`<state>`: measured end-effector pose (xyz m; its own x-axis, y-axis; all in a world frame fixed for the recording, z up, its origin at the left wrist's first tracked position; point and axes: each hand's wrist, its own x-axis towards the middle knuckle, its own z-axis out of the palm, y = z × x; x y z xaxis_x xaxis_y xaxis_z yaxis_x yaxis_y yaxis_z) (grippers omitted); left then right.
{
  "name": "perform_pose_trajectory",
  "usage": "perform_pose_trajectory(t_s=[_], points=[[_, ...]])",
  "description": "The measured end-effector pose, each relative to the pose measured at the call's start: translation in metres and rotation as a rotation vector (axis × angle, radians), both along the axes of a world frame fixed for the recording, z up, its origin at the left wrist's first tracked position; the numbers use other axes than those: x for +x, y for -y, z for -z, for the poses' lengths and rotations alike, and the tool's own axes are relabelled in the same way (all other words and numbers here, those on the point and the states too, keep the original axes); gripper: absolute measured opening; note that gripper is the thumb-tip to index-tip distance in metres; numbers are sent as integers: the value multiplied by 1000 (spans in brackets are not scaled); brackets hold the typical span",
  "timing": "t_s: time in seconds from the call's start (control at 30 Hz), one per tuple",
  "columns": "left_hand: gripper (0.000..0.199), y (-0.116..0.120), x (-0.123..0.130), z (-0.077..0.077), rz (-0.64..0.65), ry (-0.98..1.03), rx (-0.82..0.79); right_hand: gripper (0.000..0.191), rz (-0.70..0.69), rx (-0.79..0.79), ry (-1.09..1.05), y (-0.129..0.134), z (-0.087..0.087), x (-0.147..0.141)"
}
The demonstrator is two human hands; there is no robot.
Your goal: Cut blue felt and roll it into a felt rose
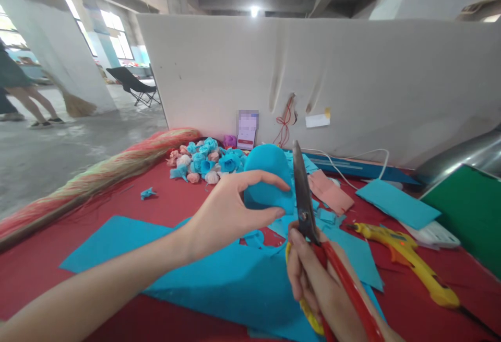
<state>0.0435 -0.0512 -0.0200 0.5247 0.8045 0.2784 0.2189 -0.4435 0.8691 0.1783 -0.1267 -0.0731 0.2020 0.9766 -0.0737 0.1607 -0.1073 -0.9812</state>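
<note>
My left hand [227, 203] reaches in from the lower left, its thumb and forefinger curved about the right edge of a blue piece of crepe paper [266, 162] with a rounded top. In my right hand [313, 279] is a pair of scissors [303, 190] with red and yellow handles. The blades point up, look closed together, and stand just right of the blue piece. Below both hands a large blue paper sheet [227, 284] lies across the red tabletop [180, 206]. Blue paper scraps [254, 238] lie behind my hands, partly hidden.
Blue, pink and white paper flowers [205, 159] are heaped at the back left, near an upright phone [247, 130]. On the right lie a yellow glue gun [410, 263], folded blue paper [398, 203] and pink paper [331, 190]. A white panel [219, 70] rises behind. A person [29, 91] stands far left.
</note>
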Motion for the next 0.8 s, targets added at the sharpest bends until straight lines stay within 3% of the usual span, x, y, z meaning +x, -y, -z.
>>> perform_pose_trajectory(t_s=[0.2, 0.33, 0.43, 0.6, 0.7, 0.8], points=[[44, 1, -1, 0, -10, 5, 53, 47, 50, 61, -109, -10, -13, 9], [50, 1, 2, 2, -9, 32, 66, 46, 98, 96, -192, -13, -19, 15], [55, 3, 7, 7, 27, 63, 28, 48, 134, 113, -263, -13, -22, 20], [83, 5, 12, 15, 22, 197, -136, 47, 181, 118, -354, -15, -24, 26], [78, 3, 13, 14, 72, 310, -321, 46, 204, 118, -377, -15, -24, 29], [44, -1, 14, 12, 117, 317, -381, 48, 217, 144, -386, -15, -23, 32]])
